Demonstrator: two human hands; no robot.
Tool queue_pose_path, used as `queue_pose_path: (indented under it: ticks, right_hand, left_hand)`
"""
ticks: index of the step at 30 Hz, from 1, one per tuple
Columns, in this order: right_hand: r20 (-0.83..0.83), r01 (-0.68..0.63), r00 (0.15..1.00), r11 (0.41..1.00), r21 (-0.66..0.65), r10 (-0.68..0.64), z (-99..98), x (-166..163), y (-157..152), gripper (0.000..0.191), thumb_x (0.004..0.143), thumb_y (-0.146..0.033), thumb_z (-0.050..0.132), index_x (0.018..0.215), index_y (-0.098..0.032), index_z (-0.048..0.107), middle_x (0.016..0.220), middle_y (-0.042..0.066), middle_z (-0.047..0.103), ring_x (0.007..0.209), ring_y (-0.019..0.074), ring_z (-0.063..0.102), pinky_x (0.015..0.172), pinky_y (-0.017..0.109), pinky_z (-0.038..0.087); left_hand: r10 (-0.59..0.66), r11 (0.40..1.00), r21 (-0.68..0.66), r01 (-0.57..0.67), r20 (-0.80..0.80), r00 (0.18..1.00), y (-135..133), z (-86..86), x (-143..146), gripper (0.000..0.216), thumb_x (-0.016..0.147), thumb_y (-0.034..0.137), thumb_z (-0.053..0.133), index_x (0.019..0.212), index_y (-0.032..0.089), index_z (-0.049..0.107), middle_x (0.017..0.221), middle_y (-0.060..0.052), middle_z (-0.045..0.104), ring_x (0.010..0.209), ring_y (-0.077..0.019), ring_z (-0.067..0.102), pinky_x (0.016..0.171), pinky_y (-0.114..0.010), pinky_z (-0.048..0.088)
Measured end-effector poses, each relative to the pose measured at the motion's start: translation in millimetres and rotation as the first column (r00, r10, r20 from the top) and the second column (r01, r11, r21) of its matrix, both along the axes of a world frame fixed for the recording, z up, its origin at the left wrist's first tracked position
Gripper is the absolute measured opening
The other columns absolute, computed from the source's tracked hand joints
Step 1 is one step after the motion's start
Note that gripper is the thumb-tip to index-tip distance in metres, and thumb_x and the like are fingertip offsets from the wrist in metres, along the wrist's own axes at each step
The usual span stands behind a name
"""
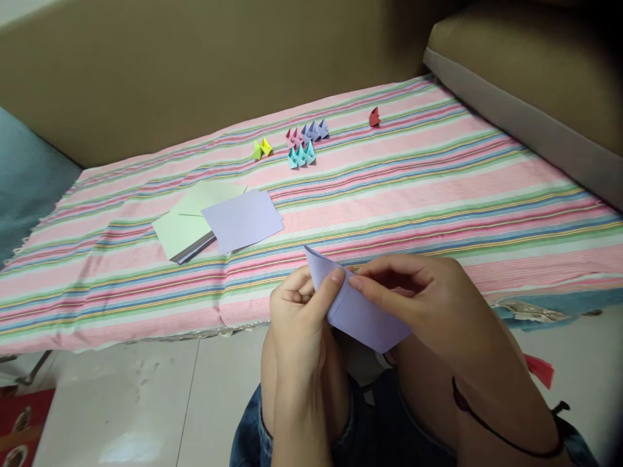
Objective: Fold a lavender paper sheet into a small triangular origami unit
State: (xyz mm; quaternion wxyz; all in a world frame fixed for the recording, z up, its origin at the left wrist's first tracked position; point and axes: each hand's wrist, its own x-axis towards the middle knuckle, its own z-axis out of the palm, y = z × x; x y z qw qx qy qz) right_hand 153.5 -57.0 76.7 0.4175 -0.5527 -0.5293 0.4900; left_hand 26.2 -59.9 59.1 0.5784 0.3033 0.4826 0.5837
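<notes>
In the head view, a folded lilac sheet (372, 319) is being held above the knees, in front of the cloth's near edge, being pinched by both the left hand (299, 308) and the right hand (431, 292); some fingers are being hidden by the paper. Beyond, a paper stack (178, 227) is being partly covered by loose lilac sheets (243, 220). Yellow (261, 149), pink, lilac and turquoise folded pieces (302, 155) are being borne by the striped cloth (413, 188), a red piece (374, 117) being kept apart.

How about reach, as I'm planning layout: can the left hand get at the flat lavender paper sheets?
Probably yes: nothing visible blocks the sheets, though the left hand grips folded lavender paper.
</notes>
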Motion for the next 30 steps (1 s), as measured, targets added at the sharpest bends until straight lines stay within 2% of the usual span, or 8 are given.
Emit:
queue_pose_path:
  ticks: [9, 20, 30]
  right_hand:
    - [0.010, -0.022, 1.000, 1.000, 0.008, 0.022, -1.6, 1.4, 1.2, 0.009, 0.074, -0.028, 0.066, 0.069, -0.020, 0.068, 0.070, 0.000, 0.071, 0.065, 0.0139, 0.064, 0.057, 0.021, 0.049]
    - [-0.039, -0.065, 0.997, 0.998, -0.015, 0.064, -3.4, 3.9, 2.0, 0.009, 0.074, -0.028, 0.068, 0.069, -0.020, 0.069, 0.068, 0.000, 0.069, 0.063, 0.0132, 0.063, 0.055, 0.021, 0.048]
    - [-0.035, -0.069, 0.997, 0.996, -0.065, 0.067, -1.8, 5.8, 1.3, 0.006, 0.072, -0.027, 0.072, 0.070, -0.021, 0.070, 0.069, -0.002, 0.069, 0.065, 0.0122, 0.063, 0.056, 0.019, 0.047]
  left_hand:
    - [-0.031, 0.998, -0.044, 0.033, 0.045, 0.998, 0.4, -3.2, -0.3, 0.016, 0.067, 0.027, 0.076, 0.067, 0.014, 0.067, 0.060, -0.001, 0.063, 0.051, -0.0074, 0.052, 0.050, -0.019, 0.044]
    - [-0.009, 0.994, -0.108, 0.018, 0.088, 0.996, -1.7, 5.4, -1.0, 0.011, 0.070, 0.024, 0.072, 0.067, 0.015, 0.068, 0.058, -0.001, 0.063, 0.049, -0.0085, 0.053, 0.051, -0.021, 0.045]
    - [0.023, 0.997, -0.078, -0.017, 0.069, 0.997, 1.9, -3.9, -4.9, 0.012, 0.067, 0.026, 0.075, 0.065, 0.016, 0.070, 0.055, 0.000, 0.060, 0.048, -0.0078, 0.050, 0.050, -0.021, 0.044]
